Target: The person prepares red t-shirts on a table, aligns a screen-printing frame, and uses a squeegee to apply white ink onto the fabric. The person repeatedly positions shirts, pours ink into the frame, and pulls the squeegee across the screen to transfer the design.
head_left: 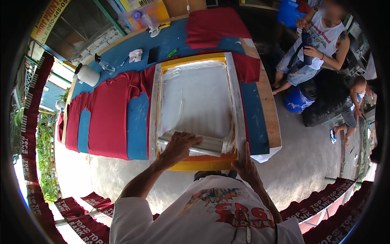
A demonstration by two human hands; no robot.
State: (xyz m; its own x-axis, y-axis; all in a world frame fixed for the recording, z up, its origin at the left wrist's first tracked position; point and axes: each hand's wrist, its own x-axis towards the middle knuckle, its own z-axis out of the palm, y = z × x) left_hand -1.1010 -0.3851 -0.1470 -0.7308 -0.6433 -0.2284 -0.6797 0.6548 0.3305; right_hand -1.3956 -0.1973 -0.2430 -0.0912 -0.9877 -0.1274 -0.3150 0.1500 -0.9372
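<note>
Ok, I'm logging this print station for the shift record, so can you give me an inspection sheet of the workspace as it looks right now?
Surface: long blue table with wooden edging, mostly covered by red shirts.
Job's things: yellow-framed printing screen lies flat on the table; metal squeegee rests across its near end.
Clutter: white roll, crumpled white cloth, dark flat phone-like item, green marker at the far edge.
Grippers: left hand grips the squeegee; right hand presses the frame's near right corner.
Cables: nothing seen.
Surroundings: concrete floor, red printed banners, seated person, blue drum.
</note>
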